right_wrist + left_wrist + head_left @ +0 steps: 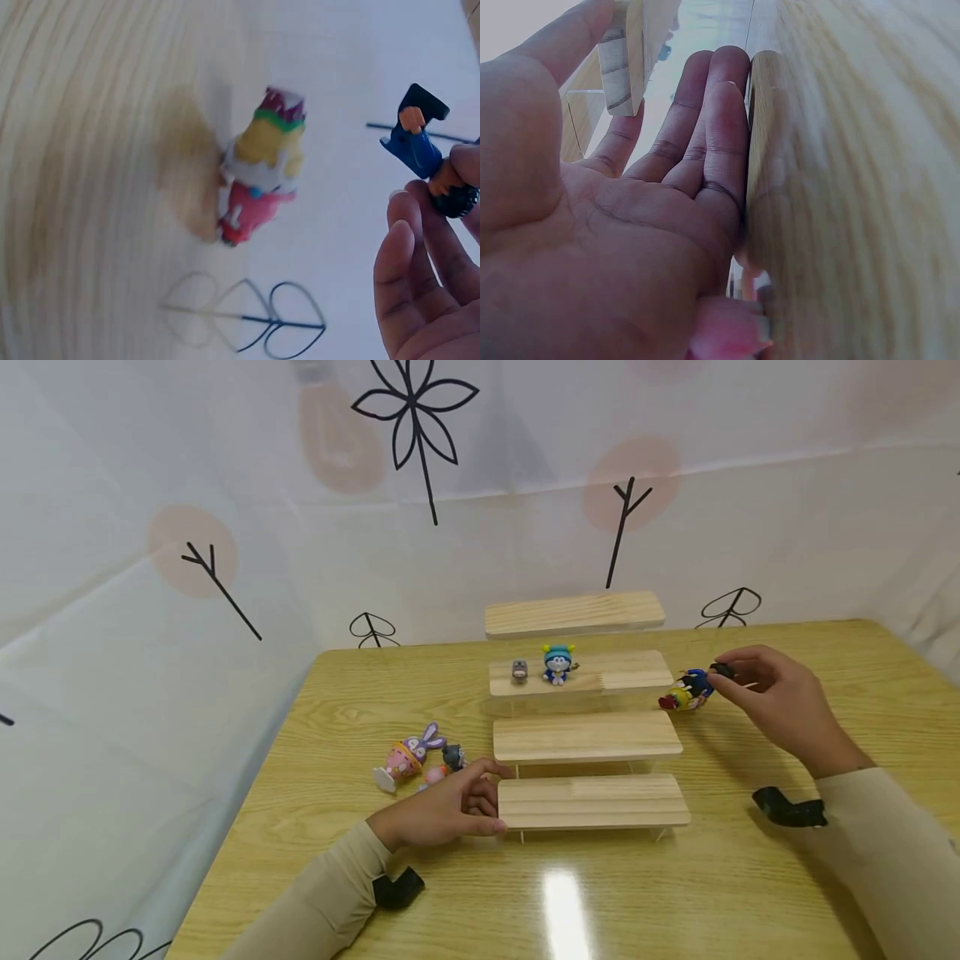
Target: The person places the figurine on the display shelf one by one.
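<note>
My right hand (783, 706) pinches a small toy figure (421, 154) by its black-haired head, between thumb and fingers. The figure has a blue body and is held above the table, tilted. Close by, a yellow, white and red figurine (262, 169) lies on the table. At the left end of the tiered wooden display stand (592, 802), my left hand (450, 806) grips the lowest step between thumb and forefinger. In the left wrist view that step's end (619, 71) shows between them. A blue figurine with yellow horns (557, 666) and a small grey one (520, 672) stand on a higher step.
Left of the stand lie a purple-eared rabbit figurine (405, 757), a dark grey one (453, 756) and a pink one (435, 774), partly behind my left hand. A white printed cloth (525, 543) hangs behind the wooden table (337, 693).
</note>
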